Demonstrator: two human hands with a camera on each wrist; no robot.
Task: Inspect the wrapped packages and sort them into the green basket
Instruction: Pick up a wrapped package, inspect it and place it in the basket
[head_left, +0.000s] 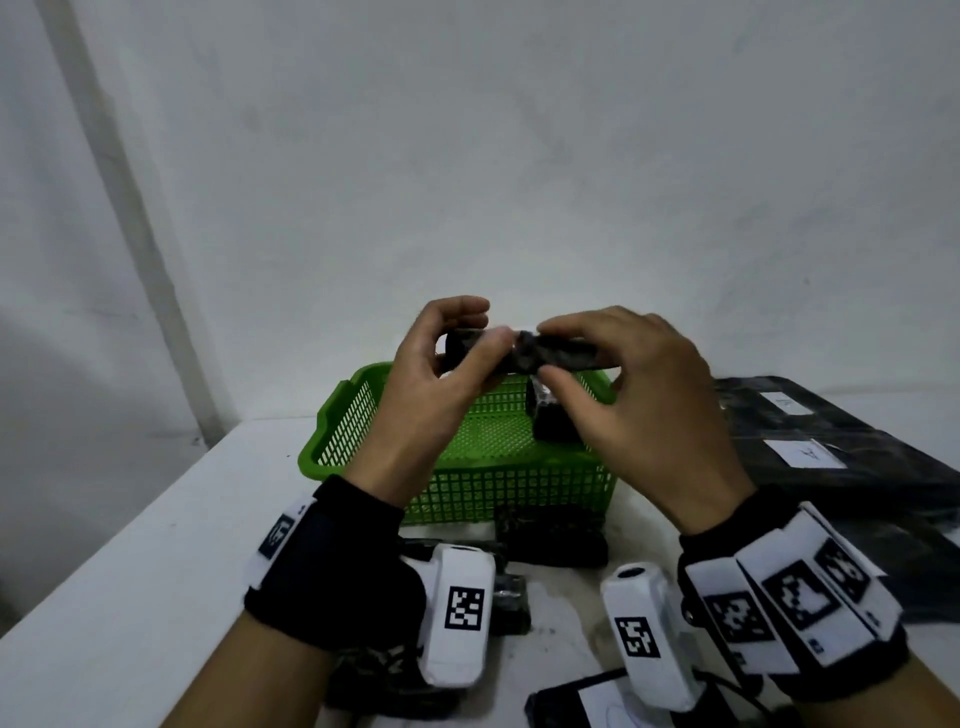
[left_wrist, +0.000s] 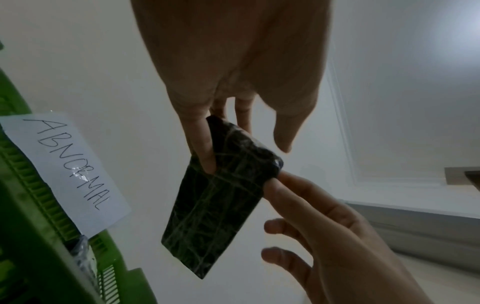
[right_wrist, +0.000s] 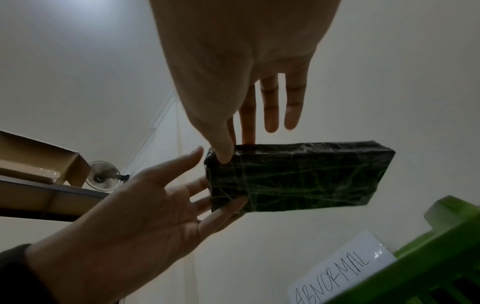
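White wall and a white desk (head_left: 130, 561) form the setting. Raised between the two hands, above the basket, is a flat rectangular package wrapped in dark, glossy crinkled film (head_left: 550, 356), seen from below in the wrist views (left_wrist: 221, 197) (right_wrist: 298, 179).

Left hand (head_left: 431, 384): thumb and fingers pinch the left end of the package; the remaining fingers arch above it. In the right wrist view this hand (right_wrist: 135, 216) shows fingertips touching the package's near short edge, the other fingers spread.

Right hand (head_left: 644, 395): thumb beneath and fingers on top, gripping the package near its middle. In the left wrist view the same hand (left_wrist: 337, 236) touches one corner with a fingertip, the lower fingers loosely bent and apart from the wrap.

Directly below both hands sits a green plastic lattice basket (head_left: 332, 441) on the desk. One dark wrapped package (head_left: 550, 421) lies inside it, under the right hand. A white paper label handwritten "ABNORMAL" (left_wrist: 64, 170) is fixed to the basket's outer wall, also visible in the right wrist view (right_wrist: 345, 267).

Nearer than the basket, beneath the wrists, further dark wrapped packages (head_left: 556, 540) lie on the desk. To the right of the right hand rests a stack of flat black bags with white labels (head_left: 841, 457). Both wrists carry black bands with white marker-printed blocks.
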